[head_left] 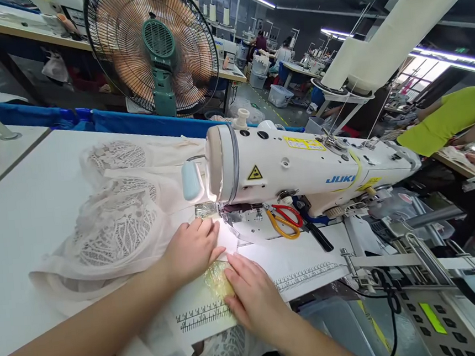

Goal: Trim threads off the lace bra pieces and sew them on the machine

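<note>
Pale bra (117, 227) spread on the white table (2, 243), left of the sewing machine (261, 159). Off-white with a faint pink cast, sheer in places; cups in openwork lace with fine, fanned, leaf-like lines, plain smooth edging around them, the rest loosely rumpled. More lace (222, 354) of similar pattern hanging below the front edge of the table. Just in front of the needle area, a plain white piece of cloth (227, 240), brightly lit; hard to tell whether joined to the bra. Left hand (192, 251) palm down, fingers close together, tips on or beside the cloth. Right hand (253, 293) nearer the front, thumb and fingers slightly apart beside crinkled yellow film (217, 279). Cannot tell, for either hand, whether pinching or only pressing. Right of the needle, scissors (275, 227) with red and orange handles.
</note>
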A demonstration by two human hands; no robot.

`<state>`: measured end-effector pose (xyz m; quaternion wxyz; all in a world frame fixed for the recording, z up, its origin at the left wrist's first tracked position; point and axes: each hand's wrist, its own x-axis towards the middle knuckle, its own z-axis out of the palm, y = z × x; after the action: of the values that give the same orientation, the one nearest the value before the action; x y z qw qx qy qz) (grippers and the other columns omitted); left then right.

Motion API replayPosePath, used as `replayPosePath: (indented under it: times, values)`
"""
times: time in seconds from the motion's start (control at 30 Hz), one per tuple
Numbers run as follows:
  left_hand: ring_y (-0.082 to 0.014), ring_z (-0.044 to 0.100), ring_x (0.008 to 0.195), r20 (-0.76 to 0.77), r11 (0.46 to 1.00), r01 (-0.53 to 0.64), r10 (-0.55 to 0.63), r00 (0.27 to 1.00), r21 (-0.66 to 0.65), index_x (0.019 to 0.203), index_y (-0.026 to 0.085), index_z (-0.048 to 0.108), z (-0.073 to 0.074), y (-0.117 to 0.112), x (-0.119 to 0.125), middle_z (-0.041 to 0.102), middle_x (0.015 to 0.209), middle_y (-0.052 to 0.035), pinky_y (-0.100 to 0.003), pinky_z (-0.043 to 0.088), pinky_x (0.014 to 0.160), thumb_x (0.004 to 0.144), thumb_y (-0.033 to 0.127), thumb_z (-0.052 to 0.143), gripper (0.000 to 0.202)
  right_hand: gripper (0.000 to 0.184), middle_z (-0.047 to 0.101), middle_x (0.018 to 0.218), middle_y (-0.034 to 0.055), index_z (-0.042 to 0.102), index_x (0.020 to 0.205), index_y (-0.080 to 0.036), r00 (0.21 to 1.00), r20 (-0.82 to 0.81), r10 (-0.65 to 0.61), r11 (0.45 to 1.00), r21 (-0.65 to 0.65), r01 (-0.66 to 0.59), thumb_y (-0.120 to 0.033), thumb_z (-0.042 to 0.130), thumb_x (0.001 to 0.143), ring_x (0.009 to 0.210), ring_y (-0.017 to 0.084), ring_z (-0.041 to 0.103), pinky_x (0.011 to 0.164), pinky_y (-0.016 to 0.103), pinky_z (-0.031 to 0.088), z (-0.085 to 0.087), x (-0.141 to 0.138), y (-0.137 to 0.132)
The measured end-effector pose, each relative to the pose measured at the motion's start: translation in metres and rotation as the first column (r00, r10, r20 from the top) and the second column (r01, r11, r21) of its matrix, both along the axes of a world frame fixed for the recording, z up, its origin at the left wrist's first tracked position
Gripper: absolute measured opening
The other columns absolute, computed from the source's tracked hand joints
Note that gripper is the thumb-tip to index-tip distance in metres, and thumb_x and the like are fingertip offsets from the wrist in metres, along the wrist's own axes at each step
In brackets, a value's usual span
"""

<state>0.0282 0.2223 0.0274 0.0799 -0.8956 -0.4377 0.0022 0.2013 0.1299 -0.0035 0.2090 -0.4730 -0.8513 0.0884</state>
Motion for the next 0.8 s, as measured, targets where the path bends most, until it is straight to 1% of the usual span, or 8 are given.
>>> replayPosePath:
  times: [0.13, 0.23, 0.47, 0.6, 0.7, 0.8]
  values:
    - [-0.0272, 0.055, 0.087, 0.013, 0.999, -0.029, 0.029, 0.999, 0.012, 0.119, 0.009, 0.056, 0.001, 0.008, 0.004, 0.060, 0.096, -0.0132, -0.035, 0.039, 0.063, 0.090, 0.043, 0.047, 0.046, 0.037, 0.050, 0.134, 0.0174, 0.055, 0.116, -0.010, 1.000, -0.007, 0.003, 1.000, 0.004, -0.003, -0.024, 0.051, 0.082, 0.127, 0.029, 0.042, 0.101, 0.046, 0.041, -0.003, -0.003, 0.008]
    - [-0.0267, 0.056, 0.088, 0.020, 0.999, -0.035, 0.035, 0.999, 0.012, 0.118, 0.009, 0.057, 0.003, 0.012, 0.006, 0.060, 0.096, -0.0129, -0.035, 0.040, 0.064, 0.090, 0.042, 0.048, 0.045, 0.040, 0.050, 0.134, 0.0181, 0.055, 0.117, -0.009, 1.000, -0.001, 0.012, 1.000, -0.019, -0.012, -0.024, 0.055, 0.081, 0.128, 0.029, 0.042, 0.103, 0.046, 0.040, -0.003, -0.004, 0.012]
    - [-0.0262, 0.057, 0.089, 0.039, 0.999, -0.043, 0.043, 0.998, 0.002, 0.118, 0.010, 0.057, 0.001, 0.012, 0.007, 0.060, 0.097, -0.0118, -0.035, 0.042, 0.064, 0.090, 0.042, 0.047, 0.043, 0.038, 0.048, 0.136, 0.0177, 0.054, 0.119, -0.012, 1.000, 0.004, 0.000, 0.998, -0.056, 0.000, -0.025, 0.053, 0.083, 0.129, 0.028, 0.040, 0.104, 0.048, 0.039, -0.001, -0.006, 0.011]
    - [-0.0267, 0.057, 0.090, 0.052, 0.999, -0.051, 0.050, 0.997, 0.019, 0.119, 0.010, 0.056, -0.002, 0.013, 0.005, 0.060, 0.098, -0.0127, -0.036, 0.042, 0.066, 0.091, 0.041, 0.047, 0.043, 0.040, 0.049, 0.136, 0.0180, 0.055, 0.119, -0.010, 1.000, 0.027, -0.009, 0.999, -0.053, 0.010, -0.027, 0.055, 0.083, 0.130, 0.029, 0.041, 0.105, 0.047, 0.038, 0.000, -0.008, 0.013]
    - [-0.0273, 0.057, 0.093, 0.054, 0.999, -0.034, 0.032, 0.998, 0.035, 0.118, 0.010, 0.057, -0.004, 0.020, 0.003, 0.061, 0.101, -0.0136, -0.036, 0.042, 0.069, 0.091, 0.039, 0.047, 0.042, 0.042, 0.048, 0.137, 0.0179, 0.055, 0.119, -0.008, 0.999, 0.043, -0.022, 0.998, -0.056, 0.025, -0.029, 0.056, 0.083, 0.130, 0.029, 0.040, 0.106, 0.048, 0.037, 0.000, -0.012, 0.018]
    - [-0.0283, 0.057, 0.095, 0.047, 0.999, 0.007, -0.009, 0.999, 0.049, 0.116, 0.009, 0.058, -0.003, 0.028, 0.000, 0.062, 0.103, -0.0146, -0.038, 0.042, 0.072, 0.090, 0.038, 0.048, 0.041, 0.044, 0.049, 0.137, 0.0174, 0.054, 0.120, -0.009, 0.999, 0.032, -0.035, 0.998, -0.060, 0.037, -0.032, 0.055, 0.084, 0.131, 0.028, 0.039, 0.107, 0.048, 0.035, -0.001, -0.017, 0.023]
